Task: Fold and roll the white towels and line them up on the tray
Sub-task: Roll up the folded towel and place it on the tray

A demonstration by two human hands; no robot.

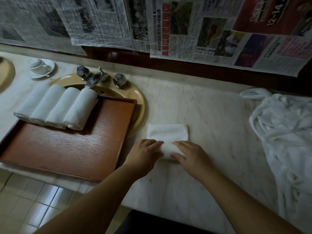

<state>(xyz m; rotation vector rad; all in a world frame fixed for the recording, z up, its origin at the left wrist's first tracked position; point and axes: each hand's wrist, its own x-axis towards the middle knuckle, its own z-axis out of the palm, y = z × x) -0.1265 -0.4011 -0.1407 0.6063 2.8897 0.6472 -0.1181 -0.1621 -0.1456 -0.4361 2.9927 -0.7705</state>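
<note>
While we work near the front edge of the marble bench [211, 115], our left hand [143, 154] and right hand [192, 156] lie side by side on the rolled near end of a folded white towel [168, 132], fingers curled over the roll and thumbs tucked at its near side; the flat remainder reaches toward the back edge. Bare marble lies open behind and to the right of it, up to a heap of loose white towels [285, 125] at the right end. To our left, the wooden tray [67, 146] overhangs the front edge and partly covers the sink [136, 100]. Four rolled towels [55, 107] lie touching in a row across its far left corner, with bare tray floor nearer us.
</note>
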